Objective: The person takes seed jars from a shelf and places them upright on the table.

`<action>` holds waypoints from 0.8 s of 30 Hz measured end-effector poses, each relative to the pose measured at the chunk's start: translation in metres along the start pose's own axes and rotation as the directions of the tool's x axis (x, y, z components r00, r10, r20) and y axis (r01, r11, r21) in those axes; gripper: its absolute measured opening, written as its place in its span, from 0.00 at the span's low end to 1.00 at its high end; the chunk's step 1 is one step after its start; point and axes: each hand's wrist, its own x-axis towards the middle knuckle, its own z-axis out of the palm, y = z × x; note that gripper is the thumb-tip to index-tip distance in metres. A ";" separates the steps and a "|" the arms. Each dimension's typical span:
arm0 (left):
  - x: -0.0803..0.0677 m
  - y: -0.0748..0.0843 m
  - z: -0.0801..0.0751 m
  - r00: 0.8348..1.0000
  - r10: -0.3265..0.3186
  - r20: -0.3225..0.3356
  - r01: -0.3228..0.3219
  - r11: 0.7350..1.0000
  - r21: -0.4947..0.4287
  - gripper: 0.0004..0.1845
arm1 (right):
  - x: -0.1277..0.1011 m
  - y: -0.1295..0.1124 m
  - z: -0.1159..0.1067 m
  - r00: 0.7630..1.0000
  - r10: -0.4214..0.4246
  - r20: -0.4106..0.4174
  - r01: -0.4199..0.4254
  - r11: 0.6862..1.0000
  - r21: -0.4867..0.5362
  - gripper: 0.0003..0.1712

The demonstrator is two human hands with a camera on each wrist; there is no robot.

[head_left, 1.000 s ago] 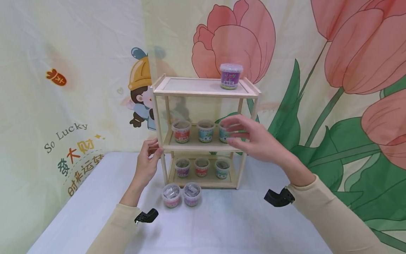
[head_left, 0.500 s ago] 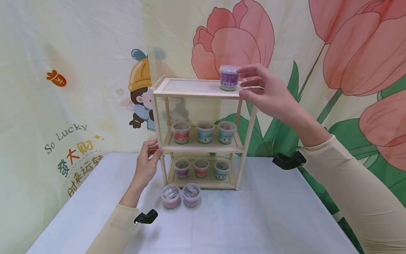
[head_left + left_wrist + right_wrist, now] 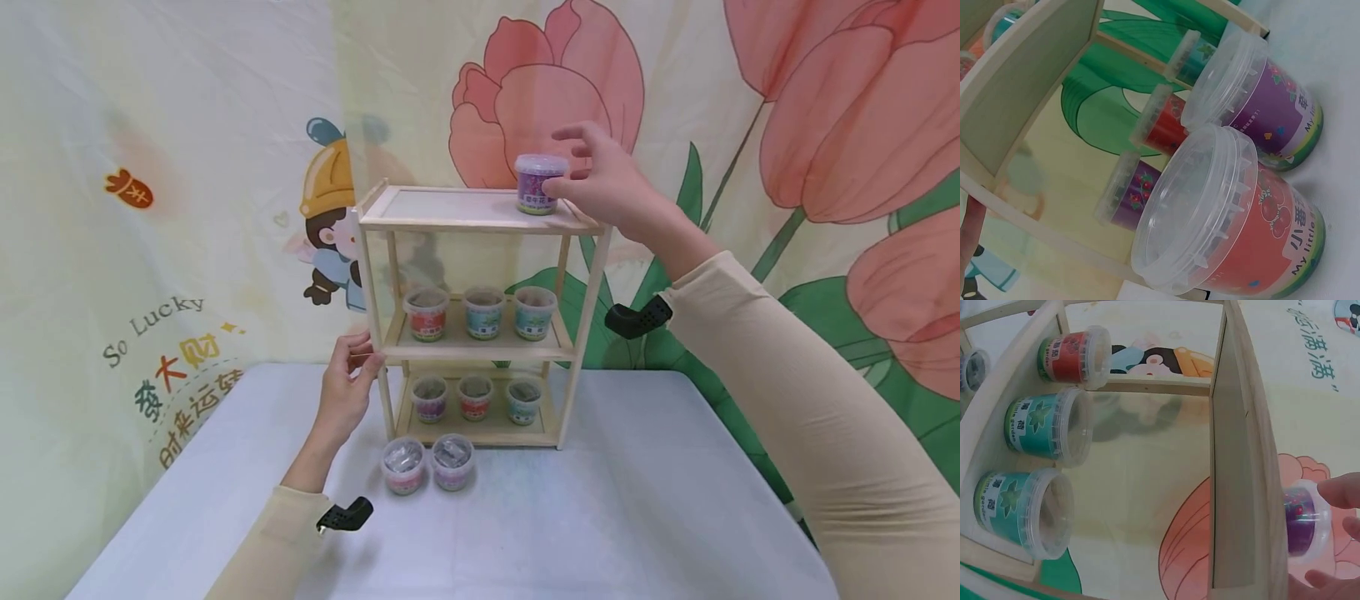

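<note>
A small purple plastic tub (image 3: 534, 190) with a clear lid stands upright at the right end of the top board of a wooden shelf rack (image 3: 450, 225). My right hand (image 3: 611, 179) is around its right side, thumb overlapping the label and fingers spread above and behind. In the right wrist view, the fingertips (image 3: 1341, 489) are right at the lid of the purple tub (image 3: 1300, 522). My left hand (image 3: 347, 387) grips the rack's left post at the middle board. Only a bit of that hand's finger (image 3: 971, 225) shows in the left wrist view.
The middle board holds a red tub (image 3: 427, 315) and two teal tubs (image 3: 483, 314). On the bottom board are purple (image 3: 430, 400), red (image 3: 476, 398) and teal (image 3: 523, 402) tubs. Two more tubs (image 3: 403, 467) stand on the white tabletop (image 3: 600, 517) before the rack.
My right hand has risen from the middle board to the top one, then moved left around the purple tub. My left hand stays on the post.
</note>
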 end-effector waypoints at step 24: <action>-0.001 -0.001 -0.002 1.000 0.012 0.007 -0.012 1.000 0.024 0.23 | 0.024 0.014 0.026 0.998 0.047 0.045 -0.052 0.993 0.106 0.37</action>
